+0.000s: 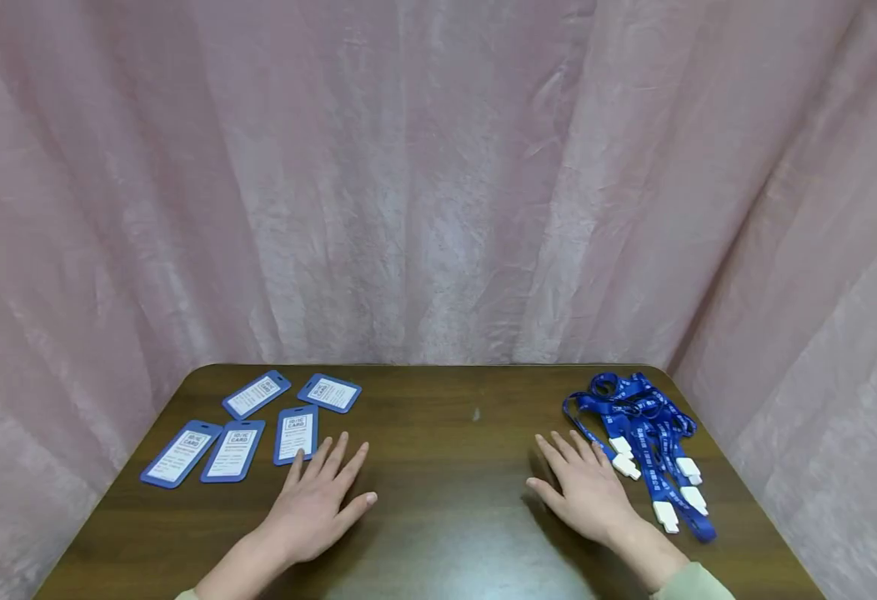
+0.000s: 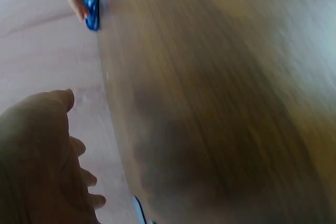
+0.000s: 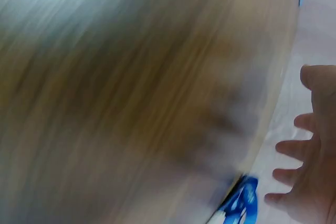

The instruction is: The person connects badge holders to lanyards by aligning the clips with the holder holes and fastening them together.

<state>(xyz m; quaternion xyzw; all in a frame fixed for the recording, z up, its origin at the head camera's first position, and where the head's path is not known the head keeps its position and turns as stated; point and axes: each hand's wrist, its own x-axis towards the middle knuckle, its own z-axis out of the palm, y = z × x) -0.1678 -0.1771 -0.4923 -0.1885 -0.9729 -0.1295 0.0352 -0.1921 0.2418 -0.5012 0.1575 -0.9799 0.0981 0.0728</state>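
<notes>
My left hand (image 1: 313,507) is held over the table with its fingers spread and nothing in it. One fingertip overlaps the lower edge of a blue ID card holder (image 1: 296,433) in the head view. More blue card holders with white printed inserts lie flat around it, such as one at the far left (image 1: 181,454) and one near the back edge (image 1: 329,392). Fingers spread and empty, my right hand (image 1: 590,493) is just left of a heap of blue lanyards (image 1: 644,425). Several white plastic clips (image 1: 665,517) sit at the lanyard ends.
The brown wood-grain table (image 1: 446,467) has rounded back corners and a glossy patch near the front. Directly behind it, and along its right side, hangs a pale pink curtain (image 1: 423,183). Both wrist views show mostly tabletop, blurred.
</notes>
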